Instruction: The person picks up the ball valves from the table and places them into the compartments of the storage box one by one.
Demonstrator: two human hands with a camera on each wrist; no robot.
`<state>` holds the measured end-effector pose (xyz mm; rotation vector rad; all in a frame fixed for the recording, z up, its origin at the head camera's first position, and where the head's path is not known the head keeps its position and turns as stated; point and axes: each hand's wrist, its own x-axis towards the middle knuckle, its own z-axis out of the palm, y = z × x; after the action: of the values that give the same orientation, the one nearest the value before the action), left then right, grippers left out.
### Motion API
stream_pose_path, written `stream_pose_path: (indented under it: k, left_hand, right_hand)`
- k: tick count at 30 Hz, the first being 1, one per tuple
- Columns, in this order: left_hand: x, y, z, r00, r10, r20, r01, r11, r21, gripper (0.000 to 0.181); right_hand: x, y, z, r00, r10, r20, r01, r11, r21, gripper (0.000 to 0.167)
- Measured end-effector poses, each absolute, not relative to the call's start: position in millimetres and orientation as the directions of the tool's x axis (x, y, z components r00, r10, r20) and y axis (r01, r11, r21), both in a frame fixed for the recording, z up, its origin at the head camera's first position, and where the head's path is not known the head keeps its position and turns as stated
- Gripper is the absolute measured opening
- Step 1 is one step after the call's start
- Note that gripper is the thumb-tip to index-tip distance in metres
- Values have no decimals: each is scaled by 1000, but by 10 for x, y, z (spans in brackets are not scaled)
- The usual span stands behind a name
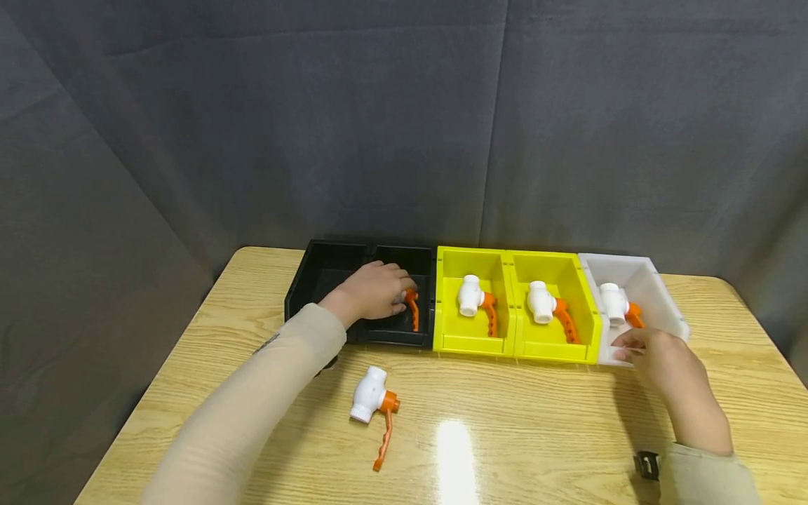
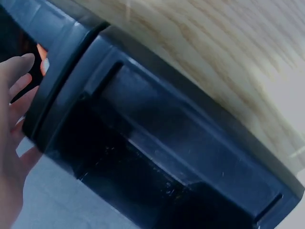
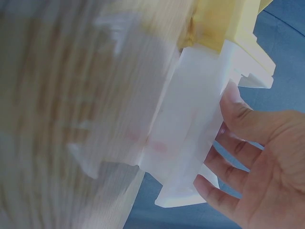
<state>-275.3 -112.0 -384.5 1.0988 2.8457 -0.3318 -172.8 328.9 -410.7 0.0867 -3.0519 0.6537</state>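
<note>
My left hand reaches into the second black bin. Its fingers and thumb close round a white and orange ball valve, whose orange handle sticks out past the fingertips; the hand hides most of the white body. In the left wrist view, the bin wall covers part of these fingers. At the white bin, my right hand hovers by the front rim with fingers loosely extended, holding nothing. Inside that bin lies another ball valve, apart from the fingers.
Two yellow bins stand mid-row, each with a ball valve inside. One more ball valve lies on the wooden table in front of the black bins. A dark grey curtain hangs behind the row.
</note>
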Motion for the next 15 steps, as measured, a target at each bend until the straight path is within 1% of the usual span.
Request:
stream_pose_path:
  k: [7, 15]
  left_hand:
    - [-2688, -1252, -3722, -723, 688, -62, 685, 703, -188, 42]
    - [-2587, -1428, -3650, -697, 716, 41, 701, 691, -177, 36]
  right_hand:
    - [-1715, 3298, -4118, -998, -44, 46, -60, 910, -410, 7]
    - [-1724, 3295, -4125, -997, -54, 54, -71, 909, -412, 10]
